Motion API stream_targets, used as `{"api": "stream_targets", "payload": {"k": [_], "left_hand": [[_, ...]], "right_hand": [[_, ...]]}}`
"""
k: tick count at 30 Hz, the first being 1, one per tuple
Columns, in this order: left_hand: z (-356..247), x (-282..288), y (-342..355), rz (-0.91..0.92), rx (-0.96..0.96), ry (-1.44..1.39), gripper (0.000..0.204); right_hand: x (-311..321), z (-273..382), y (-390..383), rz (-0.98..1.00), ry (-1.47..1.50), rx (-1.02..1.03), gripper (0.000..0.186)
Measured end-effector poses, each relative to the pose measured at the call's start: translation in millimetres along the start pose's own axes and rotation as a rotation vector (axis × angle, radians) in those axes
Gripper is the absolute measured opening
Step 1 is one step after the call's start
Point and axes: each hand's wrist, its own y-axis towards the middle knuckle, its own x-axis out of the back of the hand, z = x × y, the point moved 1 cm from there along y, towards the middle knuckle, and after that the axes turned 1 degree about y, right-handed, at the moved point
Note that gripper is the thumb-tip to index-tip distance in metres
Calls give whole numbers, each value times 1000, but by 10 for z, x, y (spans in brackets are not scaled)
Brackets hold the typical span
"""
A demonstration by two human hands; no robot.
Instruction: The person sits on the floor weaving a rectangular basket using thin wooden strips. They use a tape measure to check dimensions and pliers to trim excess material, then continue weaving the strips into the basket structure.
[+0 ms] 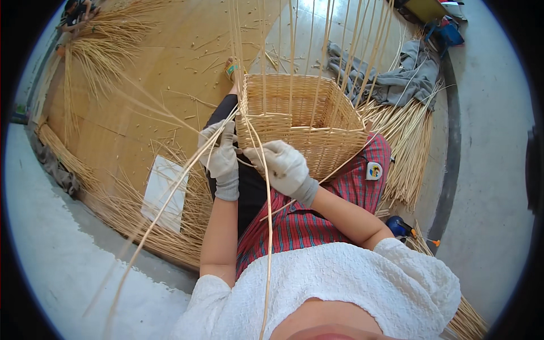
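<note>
A partly woven wicker basket (334,153) rests tilted across my lap, with tall bare stakes (292,56) standing up from its far sides. White work gloves cover both hands. At the basket's left corner my left hand (222,156) is closed around several long wicker strands (184,173) that trail toward the lower left. Just right of it, my right hand (281,165) is closed, its fingertips pinching at a long strand (268,226) beside the basket's wall. That strand hangs down across my lap and shirt. The fingertips of both hands are partly hidden by strands.
Bundles of wicker lie left (107,42) and right (416,141), the right one under a grey cloth (411,73). A white sheet (164,192) lies on loose strands. A tape measure (373,171) sits on my red plaid cloth (362,192). A blue spray bottle (400,228) is by my right elbow. Another person (76,17) works far left.
</note>
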Motion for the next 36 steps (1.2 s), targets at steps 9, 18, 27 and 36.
{"api": "stream_targets", "payload": {"k": [9,18,27,36], "left_hand": [[193,184,203,402,136,140,39],[492,14,570,680,151,154,40],[527,-252,258,374,-160,385,61],[231,-222,320,539,85,310,45]], "right_hand": [[-193,580,426,150,-84,115,21],[593,-602,-128,-321,946,-958,29],[341,-856,-76,-479,835,-867,29],[134,-246,-103,-227,-59,-177,25]]}}
